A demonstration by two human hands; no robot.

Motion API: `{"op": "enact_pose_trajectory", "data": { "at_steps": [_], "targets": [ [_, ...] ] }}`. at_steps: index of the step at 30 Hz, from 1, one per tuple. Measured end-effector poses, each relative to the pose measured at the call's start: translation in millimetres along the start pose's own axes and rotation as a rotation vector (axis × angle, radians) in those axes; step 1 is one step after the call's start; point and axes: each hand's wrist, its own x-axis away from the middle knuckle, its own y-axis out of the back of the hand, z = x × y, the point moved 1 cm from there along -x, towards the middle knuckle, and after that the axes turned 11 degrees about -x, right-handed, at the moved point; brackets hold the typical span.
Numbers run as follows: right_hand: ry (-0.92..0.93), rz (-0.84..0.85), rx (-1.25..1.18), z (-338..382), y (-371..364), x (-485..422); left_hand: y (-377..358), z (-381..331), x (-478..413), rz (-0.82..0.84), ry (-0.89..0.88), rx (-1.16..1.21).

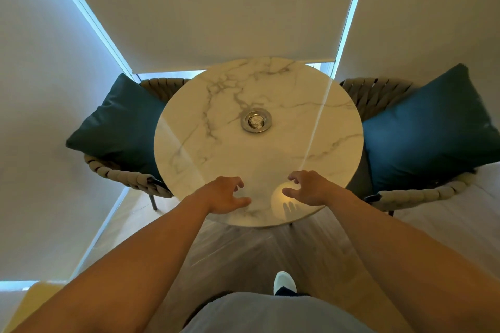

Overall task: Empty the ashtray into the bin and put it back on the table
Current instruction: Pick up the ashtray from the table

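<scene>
The small round silver metal ashtray [256,120] sits alone near the middle of the round white marble-topped table [189,159], with what looks like grey ash in its bowl. Both hands hover over the table's near edge, well short of the ashtray: the left hand [226,194] and the right hand [307,188] are each spread loosely with curled fingers, holding nothing.

The main risk, as I judge it, is spillage. The ashtray is shallow, so tilting it while lifting it or carrying it off would scatter ash over the table or floor. Its smooth metal rim could also slip from a light pinch, and the polished tabletop would let it skid if nudged rather than gripped. No bin is in view, so the carry may be long.

Counted: one ashtray, one table, two empty hands. Flanking the table stand two woven rope chairs [127,176], one on each side, each holding one dark teal cushion [121,121], two in all.
</scene>
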Motion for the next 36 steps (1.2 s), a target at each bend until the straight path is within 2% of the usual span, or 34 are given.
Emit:
{"op": "enact_pose_trajectory", "data": {
  "at_steps": [9,22,36],
  "targets": [
    [-0.024,0.004,-0.013,0.8,23.3,-48.4,18.2,16.7,-47.2,0.026,0.006,0.017],
    [-0.131,-0.061,-0.056,41.4,46.3,-128.5,74.9,77.7,-139.0,0.054,-0.088,0.060],
    [-0.216,-0.094,-0.145,45.4,55.3,-166.8,73.9,105.7,-193.2,0.078,-0.110,0.131]
  ]
}}
